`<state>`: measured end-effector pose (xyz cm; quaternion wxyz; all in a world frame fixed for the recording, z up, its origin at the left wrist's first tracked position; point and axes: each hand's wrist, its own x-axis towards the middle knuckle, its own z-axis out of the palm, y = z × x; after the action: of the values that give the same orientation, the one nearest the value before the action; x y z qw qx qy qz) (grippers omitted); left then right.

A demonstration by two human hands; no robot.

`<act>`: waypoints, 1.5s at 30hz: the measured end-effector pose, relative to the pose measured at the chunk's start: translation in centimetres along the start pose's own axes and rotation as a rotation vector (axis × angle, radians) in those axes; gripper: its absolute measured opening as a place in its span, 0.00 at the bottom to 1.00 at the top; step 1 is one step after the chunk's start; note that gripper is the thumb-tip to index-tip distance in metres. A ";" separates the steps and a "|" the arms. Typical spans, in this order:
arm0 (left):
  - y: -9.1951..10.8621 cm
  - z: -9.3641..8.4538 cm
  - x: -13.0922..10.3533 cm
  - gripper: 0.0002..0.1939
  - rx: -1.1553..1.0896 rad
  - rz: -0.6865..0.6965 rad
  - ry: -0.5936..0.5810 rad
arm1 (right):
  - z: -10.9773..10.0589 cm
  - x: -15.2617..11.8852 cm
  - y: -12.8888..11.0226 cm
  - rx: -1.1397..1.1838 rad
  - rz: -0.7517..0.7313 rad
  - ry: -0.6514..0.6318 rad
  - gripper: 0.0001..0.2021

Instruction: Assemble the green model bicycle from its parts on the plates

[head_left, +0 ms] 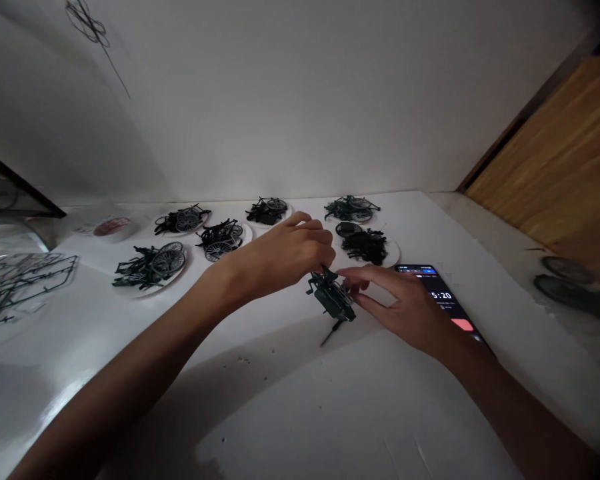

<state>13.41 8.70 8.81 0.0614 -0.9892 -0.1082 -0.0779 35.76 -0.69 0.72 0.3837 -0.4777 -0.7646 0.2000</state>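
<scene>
My left hand (300,250) is closed, its fingertips pinched on the top of a small dark green model bicycle part (333,297) over the white table. From the right, my right hand (393,300) has its thumb and forefinger closed on the same model's near side. The model hangs tilted between both hands, and its gripped points are hidden by the fingers. Just below it a thin dark screwdriver-like tool (333,331) lies on the table.
Plates of black and green bicycle parts (153,267) stand along the back of the white table (280,413). A lit phone (453,300) lies by my right forearm. Green part frames (25,283) are at the left, and a blurred green model (575,287) is at the far right.
</scene>
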 end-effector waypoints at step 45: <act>-0.3 0.0 -0.5 0.13 0.028 -0.068 -0.091 | 1.7 0.5 2.2 -0.045 -0.034 0.118 0.09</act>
<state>12.87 8.88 8.76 0.0678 -0.9865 -0.1456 -0.0333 35.55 0.90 -1.62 0.4206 -0.4841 -0.7529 0.1478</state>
